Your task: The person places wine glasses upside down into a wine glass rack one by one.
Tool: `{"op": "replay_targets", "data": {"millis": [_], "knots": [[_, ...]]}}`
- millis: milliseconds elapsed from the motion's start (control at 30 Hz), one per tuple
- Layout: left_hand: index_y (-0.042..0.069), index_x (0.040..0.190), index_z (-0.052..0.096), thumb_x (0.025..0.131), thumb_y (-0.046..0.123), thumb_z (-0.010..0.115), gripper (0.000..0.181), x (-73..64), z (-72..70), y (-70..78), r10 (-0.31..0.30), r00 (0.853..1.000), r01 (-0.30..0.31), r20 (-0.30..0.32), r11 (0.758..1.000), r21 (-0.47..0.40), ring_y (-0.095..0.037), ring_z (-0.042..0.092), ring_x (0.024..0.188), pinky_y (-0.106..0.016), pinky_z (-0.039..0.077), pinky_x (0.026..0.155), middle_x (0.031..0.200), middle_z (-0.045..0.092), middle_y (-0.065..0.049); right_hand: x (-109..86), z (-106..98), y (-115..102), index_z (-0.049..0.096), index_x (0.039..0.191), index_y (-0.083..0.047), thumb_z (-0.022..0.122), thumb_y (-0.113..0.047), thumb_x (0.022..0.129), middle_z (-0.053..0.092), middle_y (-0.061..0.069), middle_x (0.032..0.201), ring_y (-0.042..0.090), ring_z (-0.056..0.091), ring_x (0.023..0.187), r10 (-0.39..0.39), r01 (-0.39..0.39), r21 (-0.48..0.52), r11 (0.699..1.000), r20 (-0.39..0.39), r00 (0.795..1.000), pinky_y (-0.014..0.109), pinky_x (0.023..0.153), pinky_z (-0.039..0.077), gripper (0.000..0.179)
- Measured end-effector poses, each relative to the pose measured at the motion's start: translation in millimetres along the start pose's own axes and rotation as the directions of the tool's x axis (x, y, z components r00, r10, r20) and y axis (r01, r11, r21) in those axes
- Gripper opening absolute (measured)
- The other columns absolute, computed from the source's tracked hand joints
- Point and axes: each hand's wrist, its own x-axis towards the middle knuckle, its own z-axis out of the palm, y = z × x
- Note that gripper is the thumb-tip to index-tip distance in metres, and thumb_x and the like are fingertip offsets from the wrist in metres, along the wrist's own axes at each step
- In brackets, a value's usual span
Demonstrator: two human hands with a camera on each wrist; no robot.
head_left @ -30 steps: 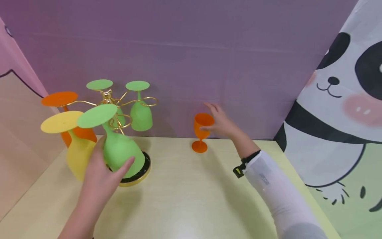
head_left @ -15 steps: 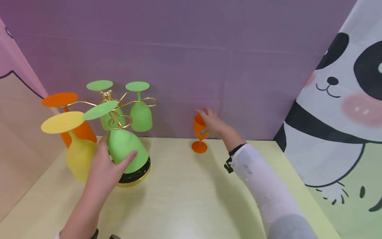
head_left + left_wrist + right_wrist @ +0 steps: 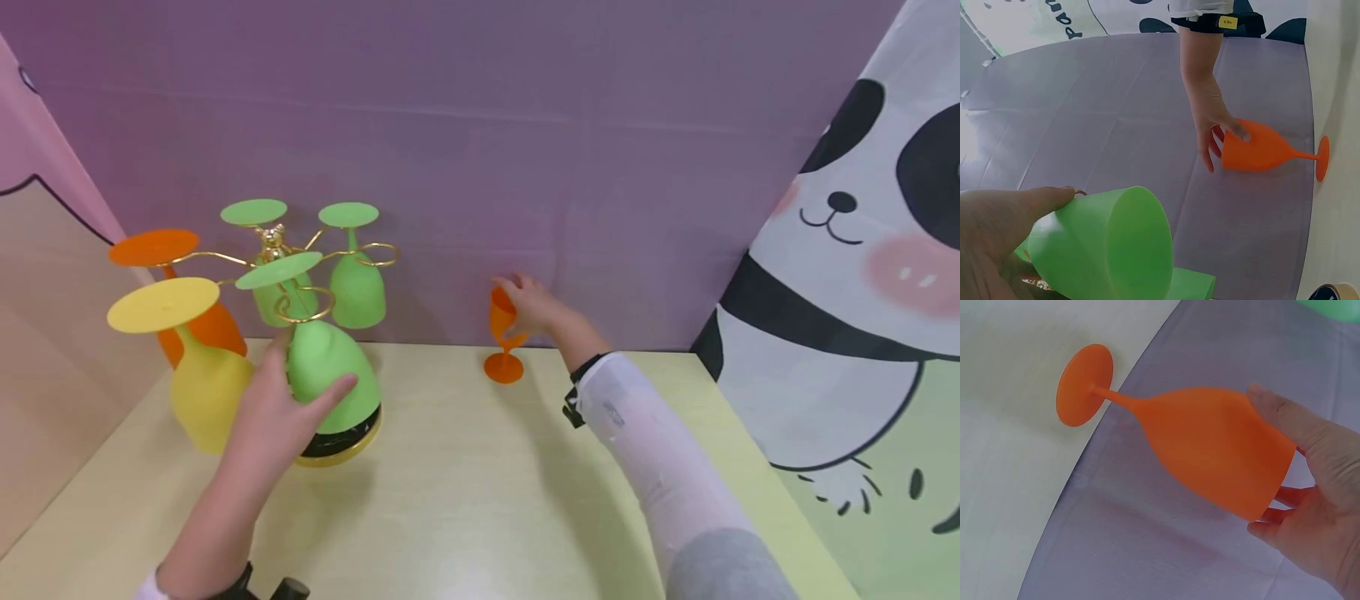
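My left hand (image 3: 279, 410) grips the bowl of a light green goblet (image 3: 333, 379), turned upside down with its foot at the top. Its stem is at a gold ring of the goblet rack (image 3: 273, 237); in the left wrist view my thumb lies along the bowl (image 3: 1085, 244). Farther right, an orange goblet (image 3: 503, 367) stands upright on the table near the back wall. My right hand (image 3: 534, 308) holds it near the rim from above, thumb on the near side of the bowl (image 3: 1204, 447) and fingers on the other side, partly hidden.
The rack's round black and gold base (image 3: 341, 443) stands on the pale table (image 3: 450, 483). Other goblets hang upside down from its arms: a yellow one (image 3: 206, 400), an orange one (image 3: 159, 247) and green ones (image 3: 358, 292). A purple cloth wall (image 3: 480, 125) closes the back.
My right hand has come left and down onto the orange goblet's rim. The green goblet in my left hand has moved slightly right, its stem coming to the rack's ring.
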Motion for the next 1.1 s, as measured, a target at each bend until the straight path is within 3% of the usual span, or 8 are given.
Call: {"op": "replay_targets", "data": {"millis": [367, 667, 1100], "knots": [[0.007, 0.155, 0.013, 0.085, 0.048, 0.070, 0.099, -1.8, 4.8, -1.2, 0.028, 0.999, -0.028, -0.018, 1.000, 0.006, -0.045, 0.047, 0.120, -0.063, 0.043, 0.097, 0.145, 0.039, -0.025, 3.6, -1, -1, 0.015, 0.155, -0.026, 0.079, -0.022, 0.081, 0.004, 0.017, 0.160, 0.040, 0.014, 0.145, 0.022, -0.022, -0.010, 1.000, 0.012, 1.000, 0.057, 0.114, 0.030, 0.098], [0.005, 0.155, 0.012, 0.082, 0.044, 0.075, 0.104, -5.9, 9.0, -4.1, 0.063, 0.998, -0.062, -0.019, 0.997, 0.037, -0.045, 0.039, 0.128, -0.064, 0.036, 0.103, 0.151, 0.031, -0.026, 4.6, -1, -2, 0.016, 0.155, -0.026, 0.078, -0.020, 0.082, 0.005, 0.017, 0.160, 0.039, 0.015, 0.144, 0.025, -0.025, 0.002, 1.000, 0.016, 1.000, 0.057, 0.114, 0.031, 0.096], [0.000, 0.149, 0.023, 0.079, 0.030, 0.080, 0.096, -15.2, 18.9, -9.5, 0.117, 0.993, -0.115, -0.034, 0.992, 0.060, -0.046, 0.045, 0.120, -0.066, 0.040, 0.099, 0.141, 0.038, -0.031, 6.1, -1, -2, 0.017, 0.155, -0.026, 0.078, -0.024, 0.082, 0.009, 0.019, 0.158, 0.040, 0.018, 0.142, 0.038, -0.035, -0.066, 0.997, 0.052, 0.998, 0.056, 0.112, 0.034, 0.096]]}}
